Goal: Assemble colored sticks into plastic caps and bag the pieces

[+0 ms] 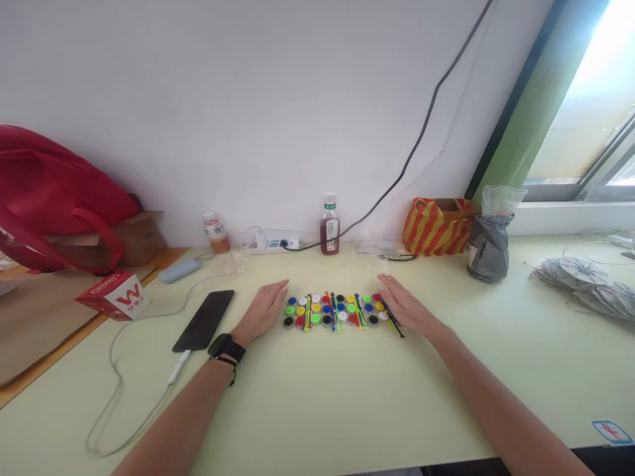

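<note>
Along a smooth, pale green table point(307, 403), two bare hands stand well apart, palms inward and fingers extended, the left hand point(261, 311) and right hand point(409, 312) flanking three rows of small round discs point(342, 317). Thin, colorful plastic strips point(333, 312) lie across them in bundles; whether the right hand touches the end bundle cannot be told. Outward sit a flat, dark phone point(203, 321) and a crinkled gray bag point(489, 250). Print on the bottle point(330, 231) is illegible; the frame crops a red fabric bag point(54, 192).
</note>
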Demonstrator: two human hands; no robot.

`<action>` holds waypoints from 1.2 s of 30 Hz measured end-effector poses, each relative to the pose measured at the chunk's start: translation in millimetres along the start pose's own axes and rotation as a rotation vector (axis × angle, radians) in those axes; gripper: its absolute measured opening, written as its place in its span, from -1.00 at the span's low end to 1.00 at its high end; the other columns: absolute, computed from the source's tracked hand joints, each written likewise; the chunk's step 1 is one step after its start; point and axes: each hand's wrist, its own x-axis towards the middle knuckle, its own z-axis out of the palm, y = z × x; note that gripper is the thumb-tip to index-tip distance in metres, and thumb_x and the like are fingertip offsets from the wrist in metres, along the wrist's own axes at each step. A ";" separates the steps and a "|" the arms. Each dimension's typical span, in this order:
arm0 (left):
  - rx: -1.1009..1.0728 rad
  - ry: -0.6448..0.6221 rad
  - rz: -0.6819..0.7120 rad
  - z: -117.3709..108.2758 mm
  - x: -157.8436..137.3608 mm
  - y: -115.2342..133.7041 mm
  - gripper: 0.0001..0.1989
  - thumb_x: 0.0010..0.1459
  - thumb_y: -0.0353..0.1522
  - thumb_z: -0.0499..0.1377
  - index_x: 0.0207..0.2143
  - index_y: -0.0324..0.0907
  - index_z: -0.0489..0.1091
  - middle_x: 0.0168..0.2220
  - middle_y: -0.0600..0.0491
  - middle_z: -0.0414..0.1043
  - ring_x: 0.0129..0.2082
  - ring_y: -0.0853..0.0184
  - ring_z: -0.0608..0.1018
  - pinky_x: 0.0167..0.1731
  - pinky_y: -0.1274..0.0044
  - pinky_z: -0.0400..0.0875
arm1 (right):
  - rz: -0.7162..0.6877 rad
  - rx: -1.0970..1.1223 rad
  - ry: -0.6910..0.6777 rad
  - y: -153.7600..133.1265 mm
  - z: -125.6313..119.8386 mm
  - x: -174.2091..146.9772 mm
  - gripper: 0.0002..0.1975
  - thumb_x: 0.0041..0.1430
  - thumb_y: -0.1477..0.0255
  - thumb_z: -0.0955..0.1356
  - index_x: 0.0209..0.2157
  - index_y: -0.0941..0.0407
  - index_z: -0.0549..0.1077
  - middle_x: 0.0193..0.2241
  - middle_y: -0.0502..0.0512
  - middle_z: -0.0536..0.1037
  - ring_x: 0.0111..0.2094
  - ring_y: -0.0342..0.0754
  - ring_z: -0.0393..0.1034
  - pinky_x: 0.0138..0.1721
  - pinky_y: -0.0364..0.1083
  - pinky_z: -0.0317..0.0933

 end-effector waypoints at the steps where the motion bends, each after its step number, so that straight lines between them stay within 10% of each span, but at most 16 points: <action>1: 0.000 0.001 0.001 -0.1 -0.2 0.3 -0.44 0.46 -0.04 -0.13 0.28 -0.09 0.34 0.25 -0.04 0.41 0.28 0.12 0.35 0.34 0.22 0.19 | -0.004 0.006 -0.009 -1.6 0.3 -0.6 -0.28 0.43 -0.06 0.04 0.45 -0.01 0.08 0.47 0.04 0.05 0.49 0.10 -0.17 0.48 0.19 -0.21; 36: 0.066 -0.013 0.080 -0.9 -1.7 0.0 -0.50 0.45 -0.06 -0.08 0.22 -0.08 0.39 0.20 -0.06 0.44 0.23 0.09 0.37 0.28 0.19 0.23 | -0.022 0.015 -0.046 -4.4 4.9 -2.1 -0.31 0.44 -0.04 0.05 0.44 -0.02 0.11 0.47 0.03 0.07 0.50 0.11 -0.22 0.48 0.23 -0.24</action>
